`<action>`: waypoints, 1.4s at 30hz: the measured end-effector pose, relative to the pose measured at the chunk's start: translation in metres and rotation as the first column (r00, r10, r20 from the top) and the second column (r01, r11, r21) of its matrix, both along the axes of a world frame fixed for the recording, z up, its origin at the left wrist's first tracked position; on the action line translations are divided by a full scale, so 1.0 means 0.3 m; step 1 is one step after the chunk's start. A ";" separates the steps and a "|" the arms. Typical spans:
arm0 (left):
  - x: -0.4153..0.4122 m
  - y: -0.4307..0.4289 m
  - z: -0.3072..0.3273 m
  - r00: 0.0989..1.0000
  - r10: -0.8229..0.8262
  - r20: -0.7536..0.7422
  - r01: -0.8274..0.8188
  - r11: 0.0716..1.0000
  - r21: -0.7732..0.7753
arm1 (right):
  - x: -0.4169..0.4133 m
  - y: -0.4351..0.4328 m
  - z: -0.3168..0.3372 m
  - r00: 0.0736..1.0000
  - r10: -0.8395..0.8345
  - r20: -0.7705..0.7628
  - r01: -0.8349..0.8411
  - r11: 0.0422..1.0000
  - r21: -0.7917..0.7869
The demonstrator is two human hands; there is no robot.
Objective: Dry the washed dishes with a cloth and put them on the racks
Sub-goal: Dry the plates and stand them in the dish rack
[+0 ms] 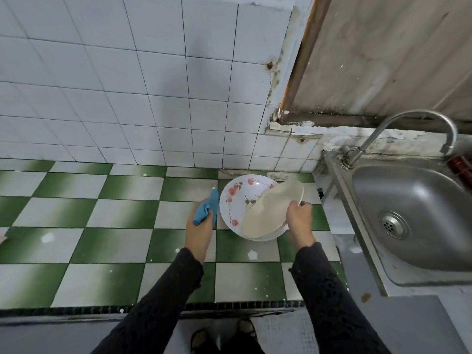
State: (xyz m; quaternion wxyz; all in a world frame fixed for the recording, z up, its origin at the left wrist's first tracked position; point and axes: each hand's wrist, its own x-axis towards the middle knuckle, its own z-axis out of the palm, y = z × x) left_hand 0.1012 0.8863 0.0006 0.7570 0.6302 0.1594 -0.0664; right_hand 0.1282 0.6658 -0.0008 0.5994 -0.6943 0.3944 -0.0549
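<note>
On a green-and-white checkered counter point(102, 215), the left hand point(198, 231) grips a bunched blue cloth point(205, 209), its fingers curled round it. Just beside it sits a flowered dish point(236, 200). Tilted over it is a cream plate point(265, 215), pinched at its rim by the right hand point(298, 221). A steel sink point(408, 195) lies further right. Drying seems barely begun (no rack is in view).

We see the cream plate point(268, 213) hide part of the floral bowl point(235, 200); the sink point(408, 190) is cut off at right.
</note>
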 end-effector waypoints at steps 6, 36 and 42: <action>0.006 0.003 -0.010 1.000 -0.017 0.017 0.017 1.000 0.026 | -0.023 0.021 0.056 0.985 0.060 0.164 -0.035 0.988 -0.149; 0.309 -0.321 0.051 0.696 -0.700 -0.158 0.297 0.081 0.951 | 0.049 -0.131 0.147 0.931 -0.038 0.363 -0.270 0.596 0.756; 0.159 -0.377 0.059 0.675 -0.732 -0.088 0.351 0.214 0.912 | 0.081 -0.196 0.183 0.912 -0.051 0.407 -0.298 0.600 0.742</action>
